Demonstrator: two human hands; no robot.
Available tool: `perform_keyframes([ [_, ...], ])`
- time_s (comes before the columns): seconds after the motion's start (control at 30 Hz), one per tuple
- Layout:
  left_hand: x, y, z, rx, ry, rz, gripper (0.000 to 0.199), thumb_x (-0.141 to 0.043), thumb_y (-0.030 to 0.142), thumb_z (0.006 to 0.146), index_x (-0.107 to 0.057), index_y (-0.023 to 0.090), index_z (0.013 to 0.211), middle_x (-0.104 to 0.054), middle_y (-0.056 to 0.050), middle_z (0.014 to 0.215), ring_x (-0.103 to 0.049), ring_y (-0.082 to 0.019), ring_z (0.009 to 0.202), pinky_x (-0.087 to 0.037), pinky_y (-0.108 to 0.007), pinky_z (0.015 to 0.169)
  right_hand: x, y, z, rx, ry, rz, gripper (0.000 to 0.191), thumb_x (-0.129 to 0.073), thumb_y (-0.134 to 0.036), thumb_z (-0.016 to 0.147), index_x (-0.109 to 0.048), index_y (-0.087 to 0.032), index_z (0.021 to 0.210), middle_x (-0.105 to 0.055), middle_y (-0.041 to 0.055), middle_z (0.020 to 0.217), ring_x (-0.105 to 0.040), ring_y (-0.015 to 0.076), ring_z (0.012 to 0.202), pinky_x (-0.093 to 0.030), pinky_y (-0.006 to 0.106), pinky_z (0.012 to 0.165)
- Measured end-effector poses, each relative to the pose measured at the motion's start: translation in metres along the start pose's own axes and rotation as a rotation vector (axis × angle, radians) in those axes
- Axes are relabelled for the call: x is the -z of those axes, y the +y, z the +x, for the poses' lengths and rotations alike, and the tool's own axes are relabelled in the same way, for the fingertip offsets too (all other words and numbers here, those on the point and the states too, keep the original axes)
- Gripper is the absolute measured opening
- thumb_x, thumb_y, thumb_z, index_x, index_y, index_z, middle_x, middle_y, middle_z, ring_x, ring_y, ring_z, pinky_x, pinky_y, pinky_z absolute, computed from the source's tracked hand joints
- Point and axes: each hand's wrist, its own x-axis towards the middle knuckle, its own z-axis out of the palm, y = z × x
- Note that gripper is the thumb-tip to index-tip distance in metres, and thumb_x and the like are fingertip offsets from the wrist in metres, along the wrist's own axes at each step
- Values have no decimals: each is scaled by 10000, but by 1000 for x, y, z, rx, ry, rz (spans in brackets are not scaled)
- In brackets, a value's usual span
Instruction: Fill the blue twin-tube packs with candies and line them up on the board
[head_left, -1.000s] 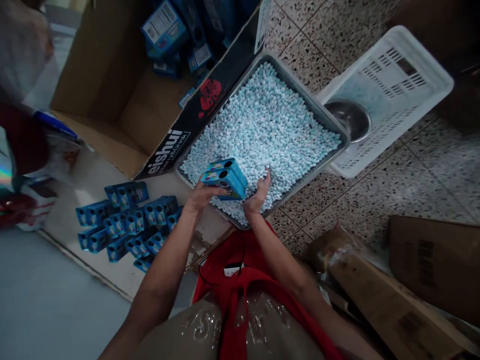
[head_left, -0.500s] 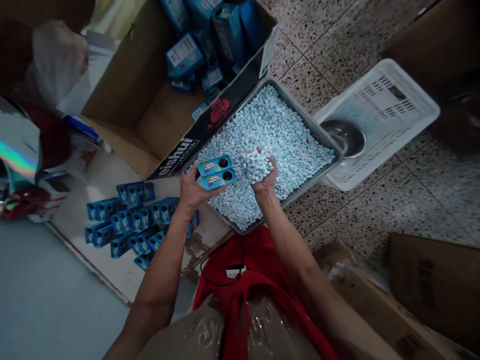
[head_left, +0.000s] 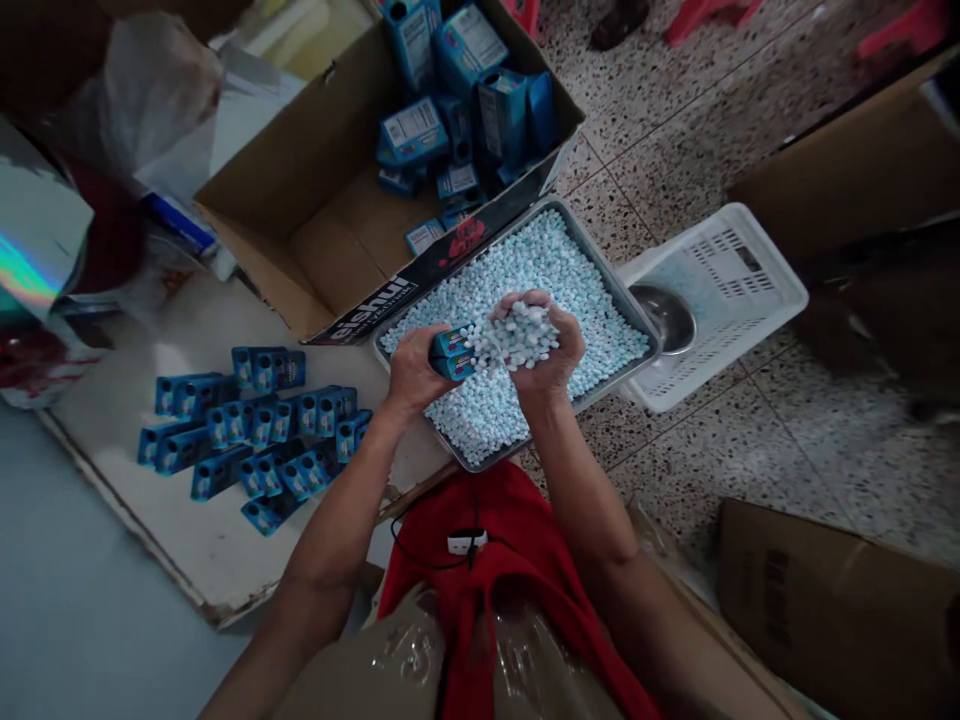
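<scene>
My left hand [head_left: 414, 372] is wrapped round two small blue boxes [head_left: 452, 354] placed side by side, over the left part of a metal tray [head_left: 616, 375]. Pale blue and white pellets [head_left: 592, 290] fill this tray. Cupped beside the boxes, my right hand [head_left: 553, 360] holds a heaped handful of the same pellets, some of them spilling against the box ends. More blue boxes [head_left: 214, 475] stand in rows on the table at the left.
Behind the tray, an open cardboard carton [head_left: 300, 170] holds several larger blue boxes [head_left: 412, 135]. A white basket [head_left: 739, 300] with a metal bowl [head_left: 667, 318] is at the right. Cardboard boxes [head_left: 832, 590] stand at the lower right, red stool legs [head_left: 712, 15] at the top.
The two boxes have tilted and now meet the pellets in my right hand, with pellets over their ends. My hands have come closer together. The camera view has shifted.
</scene>
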Motion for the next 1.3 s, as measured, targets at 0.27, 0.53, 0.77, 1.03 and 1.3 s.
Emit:
perform_keyframes([
  [0.27, -10, -9, -1, 32, 20, -46, 726, -947, 326, 607, -665, 214, 1266, -766, -102, 1256, -734, -335, 1163, -561, -482, 1076, -4, -2, 5, 35, -85, -76, 458, -423, -634, 931, -691, -265, 970, -700, 80, 1100, -707, 245, 1072, -589, 463, 994],
  [0.53, -13, -10, 1, -29, 35, -19, 725, -956, 288, 584, -679, 224, 1251, -758, -98, 1264, -708, -334, 1205, -537, -469, 1095, -1, -2, 9, 4, -84, -38, 469, -431, -679, 930, -657, -268, 910, -656, 72, 950, -687, 239, 1000, -589, 449, 980],
  [0.77, -16, -11, 5, -75, 47, -9, 715, -953, 300, 595, -685, 209, 1251, -747, -109, 1279, -681, -335, 1242, -506, -477, 1134, 2, -3, 14, 34, -125, -89, 505, -400, -719, 919, -631, -270, 893, -623, 76, 919, -664, 261, 1018, -556, 482, 1006],
  [1.03, -35, -10, 9, -18, 114, -62, 710, -946, 295, 614, -668, 197, 1260, -746, -110, 1277, -686, -320, 1235, -529, -463, 1123, 1, -6, -4, 115, -286, -118, 462, -465, -662, 936, -706, -279, 845, -672, 66, 900, -684, 276, 1063, -492, 511, 1102],
  [1.3, -11, -16, -21, -37, 71, -179, 701, -894, 374, 673, -662, 192, 1309, -725, -105, 1338, -633, -347, 1342, -494, -511, 1186, 35, 8, 56, 264, -291, -715, 359, -625, -603, 968, -809, -296, 950, -761, 67, 1194, -632, 297, 1272, -366, 567, 1245],
])
